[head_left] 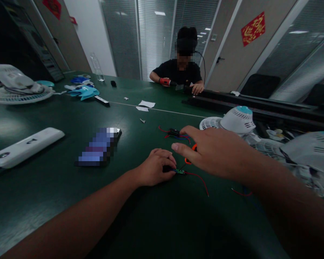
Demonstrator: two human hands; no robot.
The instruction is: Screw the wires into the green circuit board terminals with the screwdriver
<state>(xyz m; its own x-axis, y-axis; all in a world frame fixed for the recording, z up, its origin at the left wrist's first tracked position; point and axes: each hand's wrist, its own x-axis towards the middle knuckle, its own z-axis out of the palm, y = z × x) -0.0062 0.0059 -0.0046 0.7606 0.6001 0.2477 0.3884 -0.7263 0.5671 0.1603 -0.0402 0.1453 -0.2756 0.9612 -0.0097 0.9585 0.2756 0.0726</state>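
Note:
My left hand (154,166) rests on the dark green table (56,201), fingers curled on a small green circuit board (180,171) with red wires (199,178) trailing to the right. My right hand (213,148) hovers just above and to the right of it, fingers spread, holding nothing that I can see. An orange-handled tool (194,147) lies partly hidden under that hand. A second small bundle of red and blue wires with a black part (175,133) lies a little farther away.
White fan parts (236,120) lie at the right, a fan grille (18,94) far left. A white flat cover (24,145) and a blurred phone-like object (99,146) lie at left. Paper scraps (145,105) sit mid-table. A person (182,72) works opposite, holding a red tool.

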